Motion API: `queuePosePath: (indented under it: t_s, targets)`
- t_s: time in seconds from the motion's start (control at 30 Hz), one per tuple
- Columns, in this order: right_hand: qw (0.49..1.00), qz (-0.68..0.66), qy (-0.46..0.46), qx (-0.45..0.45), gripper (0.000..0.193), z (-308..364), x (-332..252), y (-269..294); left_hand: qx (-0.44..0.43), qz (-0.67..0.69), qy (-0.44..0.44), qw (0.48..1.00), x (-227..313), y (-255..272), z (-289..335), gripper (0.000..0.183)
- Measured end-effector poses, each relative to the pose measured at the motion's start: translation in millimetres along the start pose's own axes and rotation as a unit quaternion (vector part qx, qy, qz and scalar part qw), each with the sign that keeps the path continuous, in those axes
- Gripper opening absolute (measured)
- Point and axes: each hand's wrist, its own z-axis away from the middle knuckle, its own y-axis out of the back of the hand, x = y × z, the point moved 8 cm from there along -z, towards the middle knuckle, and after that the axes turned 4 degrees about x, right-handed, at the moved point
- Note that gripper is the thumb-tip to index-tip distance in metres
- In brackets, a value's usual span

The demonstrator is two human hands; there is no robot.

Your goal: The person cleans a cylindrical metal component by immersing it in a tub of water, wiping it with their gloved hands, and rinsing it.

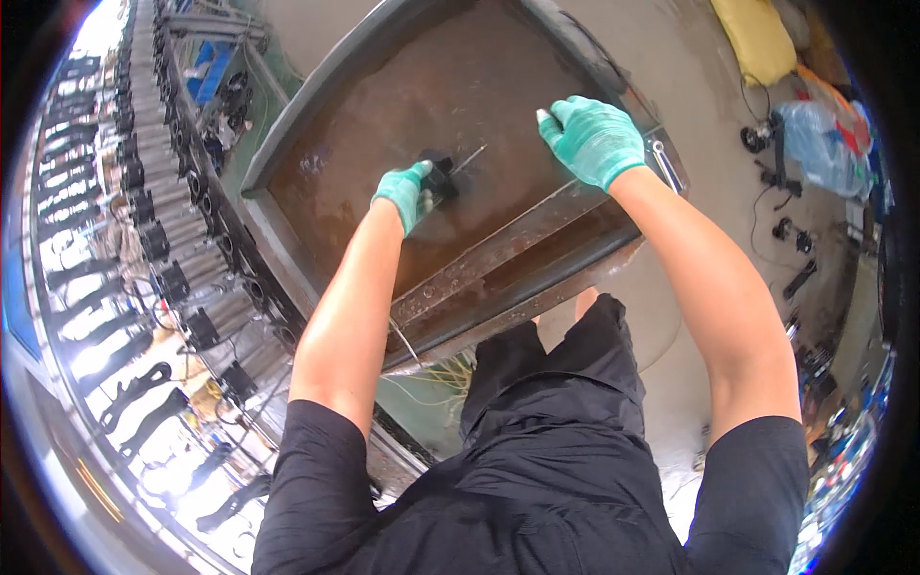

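Observation:
My left hand [406, 198], in a green glove with pale fingertips, is closed on a black part [440, 179] low over the brown water in a wide tank [305, 113]. A thin pale rod or cable end [470, 158] sticks out from the part toward the upper right; its lower side is hard to make out. My right hand [596, 142], gloved alike, hovers near the tank's right side. Its thumb stands apart from the bent fingers, and nothing shows in it. A ledge [508, 240] crosses the tank close to me.
Beside the right hand, a metal wrench [663, 165] lies on the tank's edge. Along the left runs a roller conveyor [187, 216] and a rack of hanging black parts [134, 398]. Clear plastic bags [815, 144], a yellow sack [755, 43] and loose black parts are on the floor at right.

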Motion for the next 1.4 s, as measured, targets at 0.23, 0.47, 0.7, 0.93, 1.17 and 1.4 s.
queuePosePath:
  t_s: [0.23, 0.47, 0.7, 0.93, 1.17, 1.4]
  targets:
    - [0.999, -0.028, 0.015, 0.015, 0.043, 4, 2, 0, 0.023, -0.024, -0.069, 0.997, -20, 18, 7, 0.032]
    - [0.998, -0.030, 0.026, 0.041, 0.040, 3, 5, 0, 0.035, 0.013, -0.089, 0.995, -44, 36, 21, 0.029]
    - [0.998, -0.029, 0.028, 0.043, 0.040, 3, 3, 0, 0.030, 0.025, -0.102, 0.994, -55, 43, 31, 0.030]
    - [0.999, -0.022, 0.022, 0.033, 0.041, 2, 3, -2, 0.036, 0.010, -0.119, 0.992, -60, 45, 30, 0.031]
    - [0.999, -0.025, 0.017, 0.026, 0.041, 3, 5, -2, 0.035, 0.018, -0.125, 0.991, -61, 44, 30, 0.032]
    - [0.999, -0.017, 0.030, 0.026, 0.040, 2, -2, 3, 0.067, -0.048, -0.227, 0.970, -50, 65, 68, 0.032]
